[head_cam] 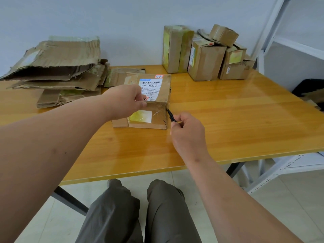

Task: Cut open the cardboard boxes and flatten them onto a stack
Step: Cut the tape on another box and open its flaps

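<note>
1. Knees (pixel 140 207) of the seated person, below the table (pixel 228 120) edge.
2. Right hand (pixel 187 130) pinches a black cutter (pixel 171 115), tip at the box's right corner seam.
3. Left hand (pixel 126 102) grips the labelled cardboard box (pixel 154 95) at mid-table, steadying it.
4. Flattened stack (pixel 57 72), far left; uncut boxes (pixel 206 55), far right.
</note>
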